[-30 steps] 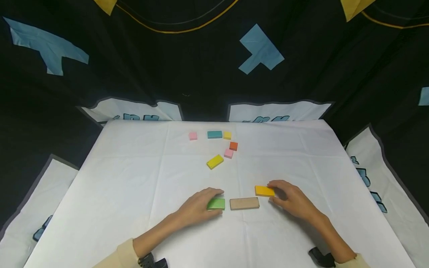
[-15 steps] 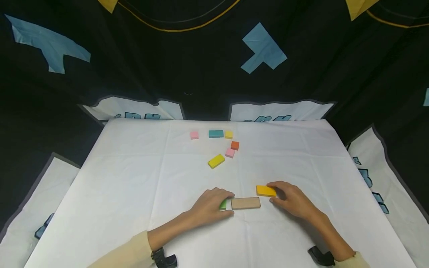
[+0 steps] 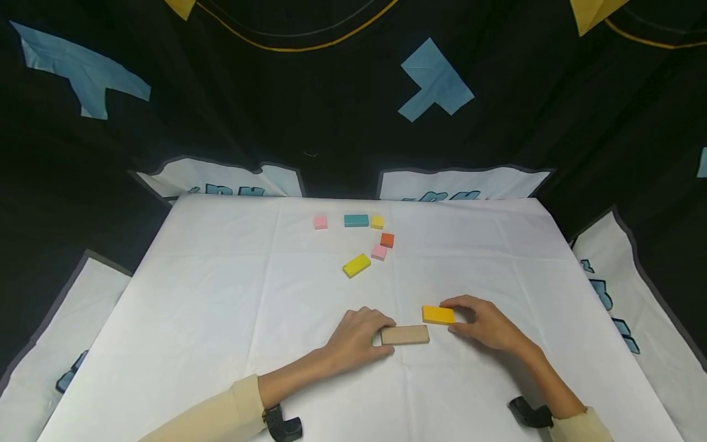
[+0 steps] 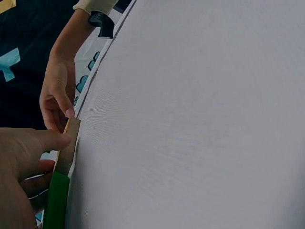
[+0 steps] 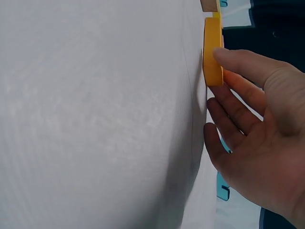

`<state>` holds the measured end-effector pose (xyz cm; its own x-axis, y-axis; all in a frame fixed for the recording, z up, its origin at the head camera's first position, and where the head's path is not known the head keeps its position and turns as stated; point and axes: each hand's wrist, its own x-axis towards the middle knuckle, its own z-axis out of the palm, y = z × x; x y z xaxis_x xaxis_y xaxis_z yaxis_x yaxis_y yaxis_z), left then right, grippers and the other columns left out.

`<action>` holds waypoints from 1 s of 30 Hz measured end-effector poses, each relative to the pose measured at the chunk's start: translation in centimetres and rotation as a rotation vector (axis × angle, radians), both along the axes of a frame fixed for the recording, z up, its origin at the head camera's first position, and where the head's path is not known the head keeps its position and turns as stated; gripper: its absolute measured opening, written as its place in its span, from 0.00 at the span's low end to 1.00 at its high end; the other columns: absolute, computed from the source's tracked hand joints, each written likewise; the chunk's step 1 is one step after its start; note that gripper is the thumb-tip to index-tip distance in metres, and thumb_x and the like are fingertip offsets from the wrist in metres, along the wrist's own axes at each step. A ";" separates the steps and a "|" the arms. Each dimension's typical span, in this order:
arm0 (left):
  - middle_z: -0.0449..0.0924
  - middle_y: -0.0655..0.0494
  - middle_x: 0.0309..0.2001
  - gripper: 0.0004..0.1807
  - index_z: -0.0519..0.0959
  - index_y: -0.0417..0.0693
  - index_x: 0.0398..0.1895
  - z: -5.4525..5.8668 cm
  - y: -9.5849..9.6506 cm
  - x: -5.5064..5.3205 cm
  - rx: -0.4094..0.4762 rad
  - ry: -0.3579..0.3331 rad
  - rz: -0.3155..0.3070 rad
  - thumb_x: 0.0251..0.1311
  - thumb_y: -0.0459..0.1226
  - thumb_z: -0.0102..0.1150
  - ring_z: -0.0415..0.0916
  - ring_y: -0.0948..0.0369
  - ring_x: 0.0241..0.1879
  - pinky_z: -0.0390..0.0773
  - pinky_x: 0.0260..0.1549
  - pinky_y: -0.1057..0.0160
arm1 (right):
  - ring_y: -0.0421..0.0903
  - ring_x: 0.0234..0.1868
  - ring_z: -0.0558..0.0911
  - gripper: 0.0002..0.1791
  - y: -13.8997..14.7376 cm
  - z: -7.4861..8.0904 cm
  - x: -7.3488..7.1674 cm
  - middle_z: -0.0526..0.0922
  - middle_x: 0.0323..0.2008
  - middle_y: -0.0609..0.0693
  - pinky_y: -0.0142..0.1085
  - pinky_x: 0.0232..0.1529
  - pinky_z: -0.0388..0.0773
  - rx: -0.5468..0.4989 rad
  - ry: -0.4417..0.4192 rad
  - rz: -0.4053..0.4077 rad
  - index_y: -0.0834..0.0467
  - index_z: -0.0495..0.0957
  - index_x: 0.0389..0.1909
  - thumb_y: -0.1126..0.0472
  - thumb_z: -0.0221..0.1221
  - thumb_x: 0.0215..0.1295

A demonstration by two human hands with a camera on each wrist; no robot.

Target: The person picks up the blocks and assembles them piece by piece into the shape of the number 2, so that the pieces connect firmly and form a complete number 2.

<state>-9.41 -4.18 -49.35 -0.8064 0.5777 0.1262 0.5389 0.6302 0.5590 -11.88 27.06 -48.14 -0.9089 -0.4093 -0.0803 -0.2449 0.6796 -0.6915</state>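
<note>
A tan wooden block [image 3: 405, 335] lies flat on the white cloth, and my left hand [image 3: 358, 337] pinches its left end between thumb and fingers. A green block [image 4: 57, 200] is end to end with the tan one; in the head view my left hand covers nearly all of it. Just up and right of the tan block is a yellow-orange block [image 3: 438, 315]. My right hand [image 3: 488, 323] pinches its right end, the thumb [image 5: 226, 57] against the near side and the other fingers behind.
Farther back lie a yellow block [image 3: 356, 266], a teal block [image 3: 356, 221], an orange-red cube [image 3: 387, 240], a small yellow cube [image 3: 377, 222] and two pink cubes, one at the left [image 3: 320, 223]. A black curtain [image 3: 331, 123] hangs behind the white-covered table [image 3: 193, 307].
My left hand has slid right from the green block to the left end of the tan block, now covering the green one. My right hand has barely shifted at the yellow-orange block.
</note>
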 end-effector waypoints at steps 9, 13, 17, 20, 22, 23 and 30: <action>0.81 0.64 0.46 0.19 0.84 0.53 0.52 0.3 0.1 -0.2 -0.018 -0.011 0.001 0.57 0.45 0.71 0.72 0.65 0.44 0.67 0.42 0.64 | 0.57 0.60 0.75 0.23 0.4 -0.2 -0.5 0.81 0.55 0.51 0.59 0.64 0.65 -0.052 -0.061 -0.005 0.55 0.82 0.56 0.64 0.70 0.58; 0.81 0.64 0.45 0.19 0.84 0.52 0.51 0.4 0.2 -0.3 -0.028 -0.016 0.001 0.57 0.45 0.72 0.72 0.65 0.44 0.67 0.41 0.65 | 0.57 0.59 0.75 0.22 0.4 0.1 -0.5 0.82 0.54 0.51 0.60 0.63 0.64 -0.046 -0.064 -0.003 0.55 0.82 0.55 0.63 0.71 0.58; 0.81 0.64 0.44 0.19 0.85 0.52 0.51 0.5 0.3 -0.5 -0.034 -0.025 0.002 0.56 0.45 0.72 0.71 0.65 0.43 0.66 0.40 0.66 | 0.57 0.58 0.75 0.22 0.3 0.3 -0.6 0.82 0.53 0.51 0.61 0.64 0.64 -0.040 -0.066 -0.005 0.56 0.82 0.55 0.63 0.71 0.58; 0.81 0.64 0.43 0.19 0.86 0.52 0.50 0.5 0.3 -0.6 -0.039 -0.031 0.005 0.56 0.45 0.72 0.70 0.66 0.42 0.65 0.39 0.66 | 0.57 0.59 0.75 0.22 0.3 0.3 -0.6 0.82 0.53 0.51 0.61 0.64 0.64 -0.034 -0.065 -0.005 0.55 0.82 0.55 0.62 0.71 0.58; 0.81 0.64 0.43 0.19 0.86 0.52 0.50 0.6 0.3 -0.7 -0.039 -0.029 0.007 0.56 0.45 0.73 0.70 0.66 0.41 0.64 0.39 0.66 | 0.57 0.58 0.75 0.22 0.3 0.2 -0.6 0.82 0.53 0.50 0.61 0.64 0.64 -0.035 -0.064 -0.004 0.55 0.82 0.55 0.62 0.71 0.57; 0.82 0.64 0.43 0.18 0.86 0.52 0.49 0.6 0.3 -0.7 -0.037 -0.030 0.008 0.56 0.45 0.73 0.70 0.66 0.41 0.64 0.39 0.65 | 0.57 0.58 0.75 0.22 0.3 0.1 -0.6 0.82 0.53 0.50 0.61 0.63 0.64 -0.036 -0.065 -0.004 0.55 0.82 0.55 0.62 0.71 0.57; 0.84 0.64 0.43 0.17 0.87 0.52 0.48 0.7 0.2 -0.9 -0.028 -0.025 0.002 0.56 0.45 0.72 0.73 0.66 0.42 0.67 0.42 0.63 | 0.57 0.58 0.75 0.21 0.4 0.0 -0.7 0.82 0.52 0.50 0.62 0.63 0.64 -0.033 -0.066 -0.007 0.55 0.82 0.54 0.63 0.71 0.58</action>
<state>-10.28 -3.99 -48.61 -0.8101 0.5794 0.0899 0.5241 0.6469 0.5539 -12.57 27.43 -48.12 -0.9049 -0.4063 -0.1266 -0.1933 0.6575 -0.7283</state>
